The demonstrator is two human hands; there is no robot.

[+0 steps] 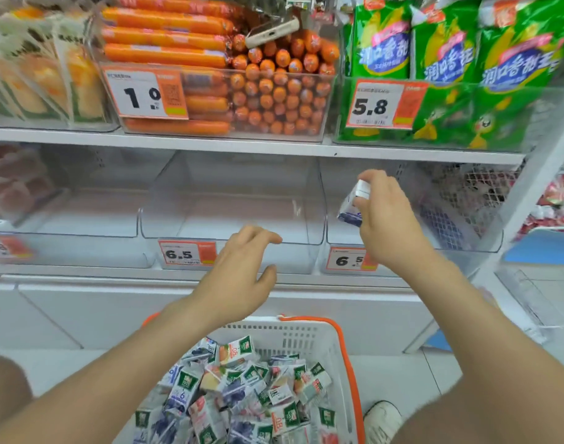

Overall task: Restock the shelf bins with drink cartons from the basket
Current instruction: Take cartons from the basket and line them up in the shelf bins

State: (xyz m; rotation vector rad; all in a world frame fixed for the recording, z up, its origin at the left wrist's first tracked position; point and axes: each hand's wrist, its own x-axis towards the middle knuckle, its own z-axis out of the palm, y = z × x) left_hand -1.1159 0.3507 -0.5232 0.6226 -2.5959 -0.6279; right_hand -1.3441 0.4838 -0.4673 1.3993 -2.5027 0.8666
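Step in hand: placing. Your right hand (386,219) pinches a white-and-blue drink carton (349,207) above the right clear plastic bin (466,243), near its left wall. Your left hand (242,267) is loose and empty. Next, likely: lower, release inside.

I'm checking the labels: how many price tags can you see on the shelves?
5. Upper shelf: sausage tag, green-bag tag. Lower shelf: blurred tag far left, middle tag, right tag, partly behind the right hand. More may be out of frame.
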